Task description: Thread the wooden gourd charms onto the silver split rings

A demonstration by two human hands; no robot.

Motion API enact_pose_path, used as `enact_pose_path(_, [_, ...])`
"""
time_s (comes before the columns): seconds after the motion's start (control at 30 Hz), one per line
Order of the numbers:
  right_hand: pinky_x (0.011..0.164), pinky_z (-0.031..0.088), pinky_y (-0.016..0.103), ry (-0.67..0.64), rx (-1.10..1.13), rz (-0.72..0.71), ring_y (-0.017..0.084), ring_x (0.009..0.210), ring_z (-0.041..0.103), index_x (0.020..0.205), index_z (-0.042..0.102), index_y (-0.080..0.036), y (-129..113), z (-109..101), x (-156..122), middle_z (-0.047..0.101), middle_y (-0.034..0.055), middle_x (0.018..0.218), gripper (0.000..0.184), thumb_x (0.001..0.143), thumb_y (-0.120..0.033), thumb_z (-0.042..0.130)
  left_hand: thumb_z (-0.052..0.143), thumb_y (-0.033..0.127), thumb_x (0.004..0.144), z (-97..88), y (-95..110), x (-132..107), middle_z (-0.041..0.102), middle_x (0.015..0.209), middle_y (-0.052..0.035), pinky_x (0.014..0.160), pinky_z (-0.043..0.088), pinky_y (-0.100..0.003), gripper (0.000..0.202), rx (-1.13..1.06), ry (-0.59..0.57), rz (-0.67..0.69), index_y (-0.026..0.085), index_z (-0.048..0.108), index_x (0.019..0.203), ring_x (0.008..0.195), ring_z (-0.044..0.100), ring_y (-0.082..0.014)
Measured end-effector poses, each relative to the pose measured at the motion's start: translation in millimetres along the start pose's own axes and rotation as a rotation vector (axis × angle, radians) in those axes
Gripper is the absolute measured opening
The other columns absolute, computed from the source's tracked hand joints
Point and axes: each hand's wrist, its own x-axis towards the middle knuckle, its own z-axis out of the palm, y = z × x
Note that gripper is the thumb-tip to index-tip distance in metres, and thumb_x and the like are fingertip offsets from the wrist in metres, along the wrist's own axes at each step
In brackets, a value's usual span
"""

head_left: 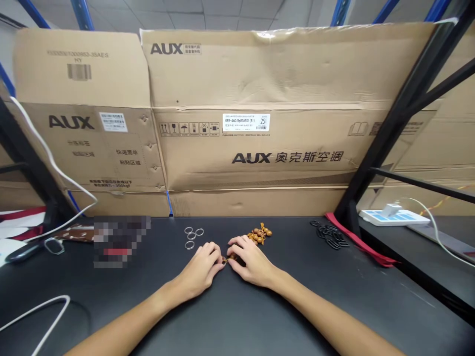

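Pinching one end of a small brown-orange corded charm (225,260), your left hand (202,267) has thumb and fingertips nearly together; your right hand (253,261), curled more loosely, holds its other end. Gourd charms (261,234) lie just beyond your right fingers, silver rings (190,233) beyond your left.

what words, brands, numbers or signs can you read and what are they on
"AUX": cardboard, three times
"奥克斯空调": cardboard, right of the lowest AUX
"KFR-46G/BpR3AES1(B1)", "25": white middle label
"HY": cardboard, upper left
"快递面单", "粘贴区域": cardboard, lower left
Arrows, glass, umbrella, open book signs: cardboard
Too small or blurred: left label, other fine print
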Motion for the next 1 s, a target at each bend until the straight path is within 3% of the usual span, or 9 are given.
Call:
enact_pose_path(0.23, [0.080,0.040,0.035,-0.078,-0.002,-0.044,0.019,0.079,0.045,0.078,0.052,-0.018,-7.5,2.3,2.3,0.052,0.0051,0.082,0.011,0.087,-0.015,0.047,0.041,0.017,0.093,0.5,-3.5,-1.0,0.051,0.104,-0.0053,0.084,0.044,-0.036,0.012,-0.031,-0.014,0.009,0.020,0.051,0.086,0.092,0.050,-0.0196])
enact_pose_path(0.47, [0.071,0.040,0.030,-0.067,0.236,0.034,0.016,0.076,0.045,0.080,0.048,-0.020,-9.2,5.7,0.2,0.053,0.0019,0.079,0.012,0.091,-0.017,0.043,0.047,0.020,0.092,3.0,-1.4,-2.0,0.052,0.108,-0.0063,0.087,0.044,-0.037,0.009,0.008,0.031,0.042,0.020,0.056,0.092,0.097,0.051,-0.0211])
enact_pose_path(0.67, [0.065,0.041,0.026,-0.047,0.409,0.184,0.014,0.070,0.049,0.081,0.050,-0.020,-5.8,7.2,-0.3,0.051,0.0004,0.078,0.013,0.092,-0.021,0.044,0.050,0.020,0.091,-0.9,-2.7,1.1,0.054,0.105,-0.0033,0.089,0.044,-0.032,0.012,-0.161,0.031,-0.025,0.020,0.059,0.084,0.097,0.053,-0.0172])
enact_pose_path(1.0, [0.062,0.041,0.024,-0.085,0.678,0.218,0.012,0.064,0.051,0.086,0.051,-0.020,-6.4,4.6,0.9,0.057,-0.0013,0.075,0.004,0.089,-0.021,0.048,0.046,0.026,0.093,-5.4,-1.4,3.5,0.056,0.102,-0.0039,0.089,0.043,-0.030,0.019,-0.285,0.006,-0.051,0.020,0.062,0.084,0.095,0.055,-0.0168])
